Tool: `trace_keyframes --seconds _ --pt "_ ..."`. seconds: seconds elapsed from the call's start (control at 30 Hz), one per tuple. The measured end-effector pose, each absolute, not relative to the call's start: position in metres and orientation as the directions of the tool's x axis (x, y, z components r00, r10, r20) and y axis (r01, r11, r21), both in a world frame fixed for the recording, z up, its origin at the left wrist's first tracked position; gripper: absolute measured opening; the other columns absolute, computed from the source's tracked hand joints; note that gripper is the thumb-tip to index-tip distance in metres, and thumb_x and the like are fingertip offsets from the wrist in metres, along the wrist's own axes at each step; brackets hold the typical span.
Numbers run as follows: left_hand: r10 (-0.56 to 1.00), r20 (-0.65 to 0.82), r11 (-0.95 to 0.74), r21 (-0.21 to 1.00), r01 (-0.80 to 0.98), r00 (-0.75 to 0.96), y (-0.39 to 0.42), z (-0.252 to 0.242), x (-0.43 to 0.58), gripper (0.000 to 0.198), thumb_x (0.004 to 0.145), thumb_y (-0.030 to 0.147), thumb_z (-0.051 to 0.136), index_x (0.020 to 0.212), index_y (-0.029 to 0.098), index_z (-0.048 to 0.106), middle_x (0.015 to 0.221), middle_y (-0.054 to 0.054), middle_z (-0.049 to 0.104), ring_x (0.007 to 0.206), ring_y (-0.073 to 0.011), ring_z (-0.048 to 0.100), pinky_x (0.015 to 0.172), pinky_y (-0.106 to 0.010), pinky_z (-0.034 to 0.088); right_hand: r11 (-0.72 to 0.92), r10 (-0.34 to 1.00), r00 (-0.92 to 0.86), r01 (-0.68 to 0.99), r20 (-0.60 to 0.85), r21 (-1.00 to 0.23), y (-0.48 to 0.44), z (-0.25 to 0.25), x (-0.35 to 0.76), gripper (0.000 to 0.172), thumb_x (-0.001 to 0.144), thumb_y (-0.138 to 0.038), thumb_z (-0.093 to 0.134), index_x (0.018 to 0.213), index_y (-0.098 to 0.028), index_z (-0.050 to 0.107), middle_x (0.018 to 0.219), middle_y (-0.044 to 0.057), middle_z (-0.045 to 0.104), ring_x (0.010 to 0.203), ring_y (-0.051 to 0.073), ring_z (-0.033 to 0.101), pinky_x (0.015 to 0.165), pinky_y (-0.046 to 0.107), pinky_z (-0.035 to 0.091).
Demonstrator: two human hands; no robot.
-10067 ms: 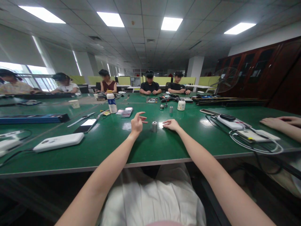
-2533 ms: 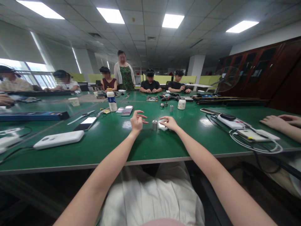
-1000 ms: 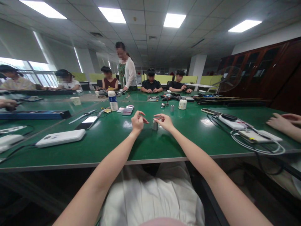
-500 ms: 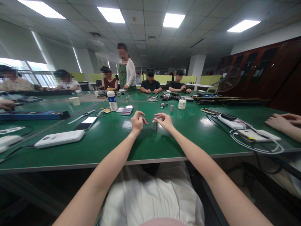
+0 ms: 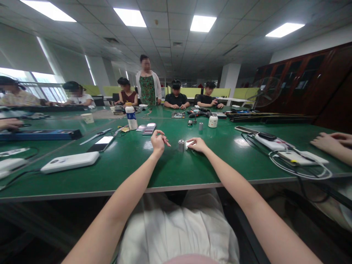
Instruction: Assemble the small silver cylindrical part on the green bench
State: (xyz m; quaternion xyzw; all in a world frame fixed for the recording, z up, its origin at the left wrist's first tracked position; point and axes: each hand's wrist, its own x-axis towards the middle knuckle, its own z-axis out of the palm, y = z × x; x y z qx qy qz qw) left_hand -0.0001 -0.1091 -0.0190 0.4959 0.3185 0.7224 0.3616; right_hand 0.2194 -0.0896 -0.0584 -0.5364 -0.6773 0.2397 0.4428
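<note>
A small silver metal cylinder [image 5: 181,145] stands upright on the green table in front of me, its round top showing. My right hand [image 5: 197,145] is just right of it, low over the tabletop. Its fingertips are closed on a small white piece [image 5: 188,144], perhaps paper, too small to make out fully. My left hand [image 5: 159,142] hovers to the left of the cylinder, fingers loosely bent and apart, holding nothing. A second silver cylinder [image 5: 201,126] stands farther back.
A white jar [image 5: 212,121], a blue-labelled bottle [image 5: 131,116] and a phone [image 5: 101,143] stand or lie around. White power bank [image 5: 70,162] is at left; cabled devices [image 5: 272,142] are at right. A neighbour's hands [image 5: 331,143] rest at the right edge. Co-workers sit opposite.
My right hand has left the cylinder's top and moved down and right to the white piece. My left hand has shifted slightly left. The standing person has turned to face forward.
</note>
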Motion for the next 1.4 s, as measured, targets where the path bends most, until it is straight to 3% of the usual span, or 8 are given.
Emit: trace_keyframes --seconds 0.2,0.37,0.53,0.77,0.9,1.1,1.27,1.4 --pt "0.849 0.475 -0.518 0.835 -0.188 -0.232 -0.109 -0.02 0.001 0.019 0.054 0.013 0.039 0.071 0.02 0.044 0.034 0.013 0.04 0.025 -0.0132 0.051 0.041 -0.022 0.046 0.334 0.933 -0.052 0.488 0.355 -0.807 -0.09 -0.061 0.221 0.029 0.058 -0.012 0.081 0.085 -0.02 0.076 0.065 0.0 0.073 0.057 0.015 0.066 0.058 0.023 0.051" --pt "0.855 0.481 -0.508 0.852 -0.124 -0.194 -0.107 -0.022 0.001 0.017 0.056 0.015 0.038 0.071 0.021 0.044 0.035 0.012 0.041 0.027 -0.0129 0.052 0.04 -0.021 0.045 0.444 0.875 -0.002 0.401 0.484 -0.801 -0.094 -0.048 0.214 0.03 0.069 -0.022 0.075 0.098 -0.019 0.072 0.08 0.004 0.076 0.06 0.013 0.066 0.053 0.021 0.048" --pt "0.864 0.497 -0.497 0.867 0.026 -0.079 -0.106 -0.028 0.004 0.022 0.06 0.016 0.04 0.076 0.019 0.054 0.044 0.007 0.054 0.033 -0.0145 0.056 0.038 -0.023 0.044 0.567 0.816 -0.057 0.282 0.576 -0.774 -0.103 -0.037 0.195 0.033 0.072 -0.031 0.072 0.103 -0.019 0.07 0.091 0.006 0.076 0.047 0.008 0.055 0.042 0.019 0.042" --pt "0.812 0.583 -0.556 0.775 0.299 -0.001 -0.105 -0.032 0.004 0.023 0.078 0.022 0.051 0.095 0.022 0.067 0.083 -0.002 0.072 0.08 -0.0196 0.069 0.081 -0.034 0.051 0.602 0.797 -0.087 0.207 0.598 -0.771 -0.109 -0.038 0.183 0.028 0.071 -0.03 0.074 0.097 -0.02 0.072 0.087 0.004 0.076 0.043 0.006 0.05 0.04 0.019 0.039" --pt "0.779 0.626 -0.578 0.69 0.435 0.043 -0.106 -0.031 0.005 0.021 0.081 0.035 0.063 0.097 0.026 0.071 0.099 -0.004 0.072 0.107 -0.0243 0.059 0.101 -0.041 0.039 0.575 0.817 -0.07 0.168 0.572 -0.801 -0.11 -0.038 0.182 0.028 0.072 -0.035 0.074 0.097 -0.021 0.072 0.085 0.003 0.075 0.046 0.008 0.054 0.042 0.02 0.044" --pt "0.785 0.613 -0.55 0.619 0.561 0.094 -0.11 -0.037 0.015 0.019 0.077 0.042 0.071 0.09 0.029 0.077 0.111 -0.006 0.067 0.119 -0.0273 0.048 0.106 -0.046 0.032 0.485 0.866 0.101 0.059 0.489 -0.872 -0.104 -0.033 0.193 0.039 0.082 -0.057 0.059 0.084 -0.019 0.07 0.09 0.006 0.075 0.061 0.014 0.065 0.05 0.023 0.051" --pt "0.81 0.581 -0.506 0.625 0.595 0.078 -0.108 -0.041 0.018 0.019 0.078 0.044 0.07 0.088 0.031 0.078 0.113 -0.006 0.065 0.119 -0.0283 0.047 0.105 -0.046 0.034 0.341 0.927 0.19 -0.067 0.323 -0.938 -0.095 -0.031 0.211 0.057 0.087 -0.068 0.04 0.062 -0.019 0.056 0.062 0.007 0.07 0.049 0.014 0.061 0.047 0.023 0.048" --pt "0.825 0.564 -0.479 0.65 0.59 0.049 -0.105 -0.043 0.023 0.019 0.077 0.044 0.07 0.087 0.03 0.078 0.11 -0.007 0.066 0.117 -0.0291 0.049 0.103 -0.046 0.037 0.264 0.953 0.192 -0.142 0.235 -0.954 -0.094 -0.034 0.216 0.058 0.086 -0.069 0.033 0.051 -0.023 0.037 0.043 0.002 0.057 0.041 0.013 0.054 0.043 0.022 0.043"
